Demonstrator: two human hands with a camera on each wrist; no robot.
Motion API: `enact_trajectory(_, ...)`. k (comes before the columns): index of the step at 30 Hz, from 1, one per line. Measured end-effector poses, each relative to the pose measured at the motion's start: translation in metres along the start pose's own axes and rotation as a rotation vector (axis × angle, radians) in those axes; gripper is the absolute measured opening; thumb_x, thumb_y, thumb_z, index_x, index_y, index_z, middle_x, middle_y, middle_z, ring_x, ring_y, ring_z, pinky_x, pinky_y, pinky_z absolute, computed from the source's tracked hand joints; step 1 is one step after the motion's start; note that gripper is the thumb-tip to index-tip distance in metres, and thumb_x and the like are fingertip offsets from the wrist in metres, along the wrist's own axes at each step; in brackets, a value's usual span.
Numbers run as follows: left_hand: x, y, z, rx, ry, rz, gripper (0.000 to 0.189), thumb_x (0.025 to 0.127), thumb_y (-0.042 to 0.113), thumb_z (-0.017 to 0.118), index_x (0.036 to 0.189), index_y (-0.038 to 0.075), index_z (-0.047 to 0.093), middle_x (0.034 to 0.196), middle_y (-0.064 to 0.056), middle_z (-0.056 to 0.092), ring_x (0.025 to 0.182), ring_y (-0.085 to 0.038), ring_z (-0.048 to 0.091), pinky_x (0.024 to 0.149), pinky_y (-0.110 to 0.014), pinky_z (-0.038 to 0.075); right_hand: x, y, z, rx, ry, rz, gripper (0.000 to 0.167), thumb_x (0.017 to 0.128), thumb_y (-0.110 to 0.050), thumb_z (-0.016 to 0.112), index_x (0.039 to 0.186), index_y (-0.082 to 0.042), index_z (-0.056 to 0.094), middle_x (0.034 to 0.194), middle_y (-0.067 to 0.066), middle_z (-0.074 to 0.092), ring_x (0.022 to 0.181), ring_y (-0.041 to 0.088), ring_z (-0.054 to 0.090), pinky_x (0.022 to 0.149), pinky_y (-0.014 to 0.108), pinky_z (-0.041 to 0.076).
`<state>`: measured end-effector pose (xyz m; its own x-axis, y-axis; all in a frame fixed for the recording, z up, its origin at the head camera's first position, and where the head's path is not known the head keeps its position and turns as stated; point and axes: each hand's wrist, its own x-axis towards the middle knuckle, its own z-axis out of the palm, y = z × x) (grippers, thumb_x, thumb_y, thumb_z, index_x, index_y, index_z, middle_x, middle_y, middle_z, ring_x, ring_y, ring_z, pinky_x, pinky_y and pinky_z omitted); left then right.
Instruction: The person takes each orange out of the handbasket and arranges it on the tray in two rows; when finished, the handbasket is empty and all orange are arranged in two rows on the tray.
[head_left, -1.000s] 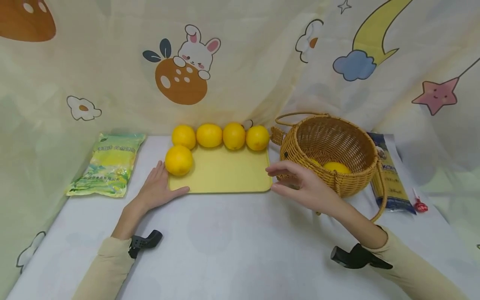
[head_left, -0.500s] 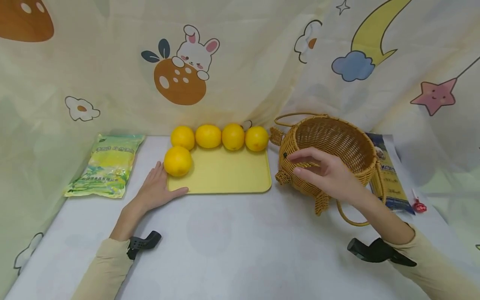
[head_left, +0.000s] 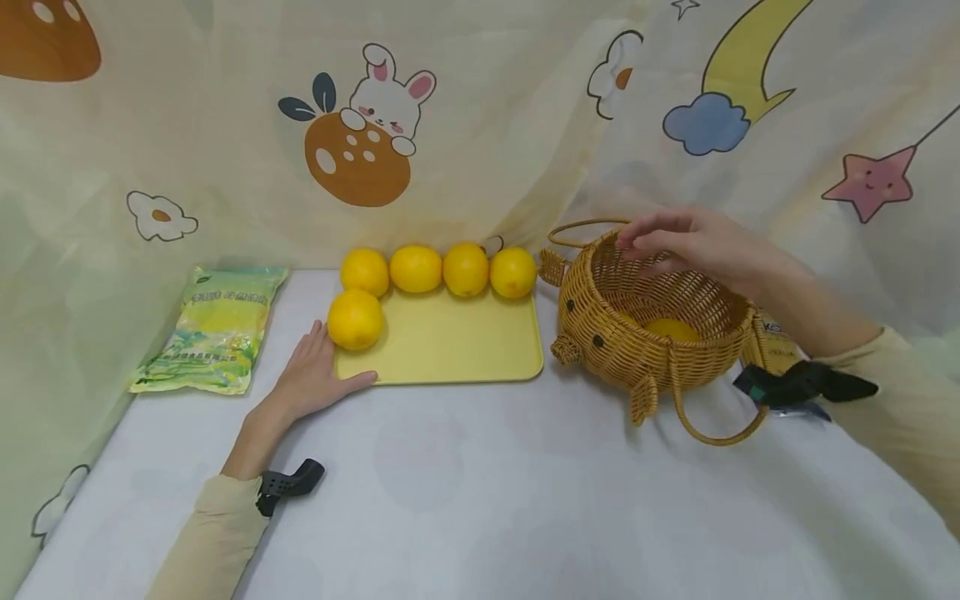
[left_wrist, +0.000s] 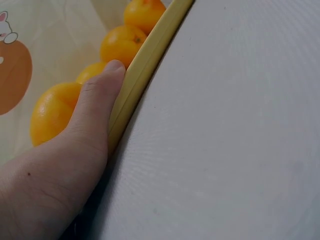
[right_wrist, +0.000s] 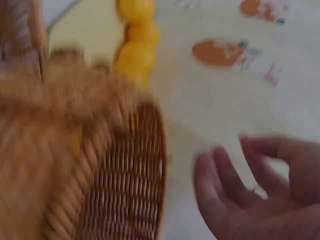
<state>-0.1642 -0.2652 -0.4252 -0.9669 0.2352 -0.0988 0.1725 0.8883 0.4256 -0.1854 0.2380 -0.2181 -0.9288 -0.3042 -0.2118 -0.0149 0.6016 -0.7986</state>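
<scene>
My left hand (head_left: pixel 313 372) rests at the left front corner of a yellow tray (head_left: pixel 465 342), fingers straight along its side. In the left wrist view its thumb (left_wrist: pixel 97 100) lies along the tray's rim. A round yellow-orange citrus fruit (head_left: pixel 356 320) sits on the tray beside those fingers, and several more line its back edge, such as an oval one (head_left: pixel 416 269). Over the pig-shaped wicker basket (head_left: pixel 637 354) hovers my right hand (head_left: pixel 693 243), its fingers loosely bent and holding nothing. Inside the basket lies yellow fruit (head_left: pixel 672 330), partly hidden by the rim.
A green and yellow plastic packet (head_left: pixel 213 333) lies at the left. Behind the basket and right forearm, a blue and gold packet (head_left: pixel 780 346) is mostly covered. A printed cloth (head_left: pixel 510 125) hangs along the back of the white table (head_left: pixel 450 492).
My right hand has moved from in front of the basket, beside the tray, up and right to above the basket's opening. The left hand and the fruit on the tray stay put.
</scene>
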Motion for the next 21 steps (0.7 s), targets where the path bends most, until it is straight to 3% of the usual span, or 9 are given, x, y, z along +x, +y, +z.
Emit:
enact_trajectory(3, 0.0, 0.001, 0.0, 0.0, 0.004, -0.001, 0.119, 0.08, 0.071, 0.059, 0.155, 0.0, -0.002, 0.162, -0.027, 0.002, 0.15, -0.043, -0.003, 0.121, -0.06, 0.004, 0.022, 0.0, -0.024, -0.286, -0.209, 0.07, 0.047, 0.099, -0.039, 0.052, 0.133, -0.007, 0.056, 0.132, 0.01, 0.059, 0.109, 0.012, 0.062, 0.086, 0.03, 0.059)
enact_trajectory(6, -0.001, 0.002, -0.001, 0.001, 0.002, -0.002, 0.119, 0.081, 0.071, 0.058, 0.155, 0.0, -0.001, 0.161, -0.027, 0.002, 0.15, -0.044, -0.003, 0.121, -0.06, 0.004, 0.045, -0.004, -0.04, -0.517, -0.465, 0.114, 0.053, 0.1, -0.039, 0.05, 0.139, -0.003, 0.05, 0.138, 0.02, 0.055, 0.117, 0.027, 0.06, 0.089, 0.04, 0.058)
enact_trajectory(8, -0.001, 0.002, -0.002, 0.003, 0.002, -0.004, 0.118, 0.081, 0.071, 0.058, 0.155, 0.0, -0.001, 0.162, -0.027, 0.002, 0.15, -0.043, -0.003, 0.122, -0.06, 0.003, 0.058, -0.007, -0.046, -0.597, -0.62, 0.146, 0.058, 0.1, -0.041, 0.049, 0.143, -0.001, 0.045, 0.142, 0.025, 0.049, 0.123, 0.037, 0.056, 0.091, 0.045, 0.057)
enact_trajectory(10, -0.001, 0.002, -0.003, 0.0, 0.003, -0.004, 0.119, 0.081, 0.071, 0.059, 0.155, 0.0, -0.001, 0.162, -0.026, 0.002, 0.15, -0.043, -0.003, 0.122, -0.06, 0.003, 0.069, -0.01, -0.049, -0.602, -0.723, 0.187, 0.063, 0.1, -0.042, 0.049, 0.146, 0.0, 0.04, 0.147, 0.027, 0.042, 0.13, 0.045, 0.049, 0.093, 0.048, 0.056)
enact_trajectory(15, 0.0, 0.001, -0.001, -0.01, 0.001, -0.007, 0.119, 0.08, 0.071, 0.059, 0.155, 0.002, -0.002, 0.162, -0.026, 0.0, 0.151, -0.042, -0.003, 0.122, -0.059, 0.003, 0.085, -0.012, -0.048, -0.533, -0.808, 0.257, 0.067, 0.098, -0.043, 0.053, 0.148, -0.001, 0.036, 0.152, 0.029, 0.033, 0.137, 0.048, 0.038, 0.095, 0.047, 0.055)
enact_trajectory(21, 0.0, 0.001, -0.001, 0.001, -0.008, -0.018, 0.12, 0.079, 0.073, 0.058, 0.155, 0.002, -0.002, 0.162, -0.025, 0.0, 0.151, -0.041, -0.004, 0.122, -0.058, 0.002, 0.097, 0.003, -0.038, -0.449, -0.852, 0.336, 0.069, 0.096, -0.044, 0.057, 0.15, -0.007, 0.035, 0.155, 0.025, 0.031, 0.14, 0.042, 0.038, 0.092, 0.043, 0.057)
